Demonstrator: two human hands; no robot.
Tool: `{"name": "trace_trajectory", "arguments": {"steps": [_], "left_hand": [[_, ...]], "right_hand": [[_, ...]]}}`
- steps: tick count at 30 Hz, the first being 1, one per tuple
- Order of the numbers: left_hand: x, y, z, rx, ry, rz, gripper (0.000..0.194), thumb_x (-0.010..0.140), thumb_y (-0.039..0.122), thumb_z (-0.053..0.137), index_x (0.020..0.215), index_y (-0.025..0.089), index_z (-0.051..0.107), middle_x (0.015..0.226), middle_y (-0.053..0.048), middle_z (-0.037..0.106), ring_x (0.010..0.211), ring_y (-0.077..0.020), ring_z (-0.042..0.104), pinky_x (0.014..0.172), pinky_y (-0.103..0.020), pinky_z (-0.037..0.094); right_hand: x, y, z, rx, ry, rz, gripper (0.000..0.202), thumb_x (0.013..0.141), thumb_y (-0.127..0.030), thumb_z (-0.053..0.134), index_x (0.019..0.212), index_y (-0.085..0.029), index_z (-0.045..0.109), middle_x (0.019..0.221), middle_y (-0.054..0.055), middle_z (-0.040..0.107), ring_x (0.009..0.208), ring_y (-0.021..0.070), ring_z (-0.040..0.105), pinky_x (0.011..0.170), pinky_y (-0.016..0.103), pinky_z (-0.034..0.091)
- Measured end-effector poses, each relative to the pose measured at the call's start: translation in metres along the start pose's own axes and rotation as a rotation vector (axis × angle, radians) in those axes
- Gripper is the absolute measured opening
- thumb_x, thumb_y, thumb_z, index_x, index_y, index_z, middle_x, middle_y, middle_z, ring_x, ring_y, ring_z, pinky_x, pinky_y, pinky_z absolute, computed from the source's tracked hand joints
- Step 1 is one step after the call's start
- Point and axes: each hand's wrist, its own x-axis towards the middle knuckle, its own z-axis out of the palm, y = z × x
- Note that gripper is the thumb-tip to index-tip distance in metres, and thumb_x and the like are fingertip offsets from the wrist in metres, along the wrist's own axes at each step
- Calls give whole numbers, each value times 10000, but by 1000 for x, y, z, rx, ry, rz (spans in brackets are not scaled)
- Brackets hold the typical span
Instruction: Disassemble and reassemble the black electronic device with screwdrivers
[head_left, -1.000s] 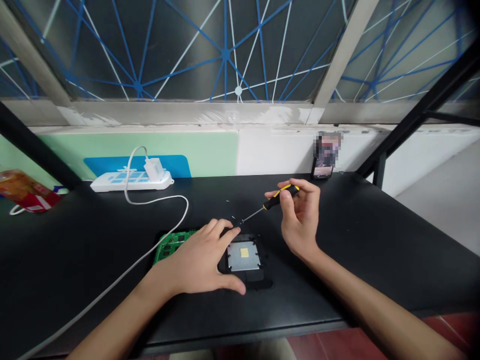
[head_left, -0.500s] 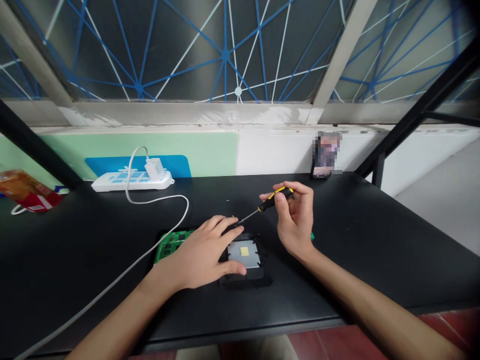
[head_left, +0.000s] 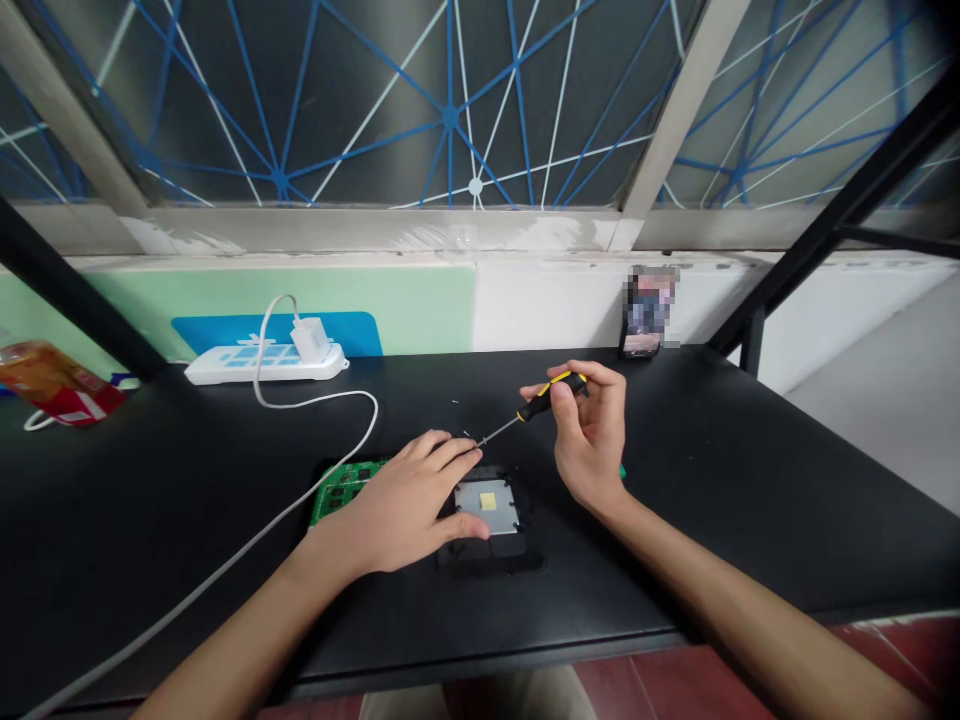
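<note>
My right hand (head_left: 596, 430) is closed around the black-and-yellow handle of a screwdriver (head_left: 535, 402). The shaft slants down to the left, and its tip meets the fingertips of my left hand (head_left: 420, 495). That hand lies with fingers stretched over a black device housing (head_left: 491, 567), its thumb at the edge of a silver metal plate (head_left: 487, 520). On the plate sits a small pale yellow square pad (head_left: 488, 501). A green circuit board (head_left: 341, 490) pokes out from beneath my left hand, mostly covered. What the screwdriver tip touches is hidden by my fingers.
A white cable (head_left: 300, 500) runs across the black table (head_left: 750, 500) from a charger (head_left: 310, 340) in a power strip (head_left: 225, 365). A phone (head_left: 643, 315) leans against the wall. An orange-and-red packet (head_left: 64, 385) lies far left. Tiny bits, perhaps screws (head_left: 466, 433), lie behind my left hand.
The index and middle fingers of my left hand have drawn closer together at the screwdriver tip. My right hand keeps the screwdriver at nearly the same place and slant.
</note>
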Motion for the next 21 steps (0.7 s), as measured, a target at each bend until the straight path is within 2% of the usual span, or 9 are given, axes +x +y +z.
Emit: {"name": "trace_trajectory", "arguments": {"steps": [10, 15, 19, 21], "left_hand": [[-1, -3, 1, 5, -12, -24, 657, 1023, 597, 434, 1505, 150, 420, 1543, -98, 456, 1396, -319, 361, 1172, -484, 327], [-2, -5, 2, 13, -24, -32, 666, 1021, 623, 410, 1526, 189, 395, 1585, -81, 406, 1441, -331, 308, 1187, -504, 296], [-2, 0, -5, -1, -41, -38, 722, 968, 664, 496, 1498, 178, 440, 1561, -109, 418, 1435, -344, 316, 1186, -517, 293], [-3, 4, -11, -30, -60, -44, 868, 856, 730, 616, 1483, 152, 456, 1503, -134, 462, 1380, -348, 385, 1151, -492, 352]], "right_hand": [[5, -1, -3, -22, 28, -39, 239, 958, -246, 595, 1172, -272, 493, 1029, 0, 586, 721, 104, 730, 645, 266, 615], [5, 0, -4, -13, 18, -43, 237, 960, -212, 590, 1174, -274, 507, 1030, 0, 599, 701, 92, 719, 627, 253, 601], [6, -2, -4, -13, 11, -31, 239, 959, -216, 594, 1176, -277, 515, 1015, -1, 623, 680, 96, 711, 621, 268, 606], [5, -4, -4, -5, 1, -25, 241, 959, -219, 596, 1182, -275, 525, 1017, 1, 640, 669, 98, 709, 615, 273, 607]]}}
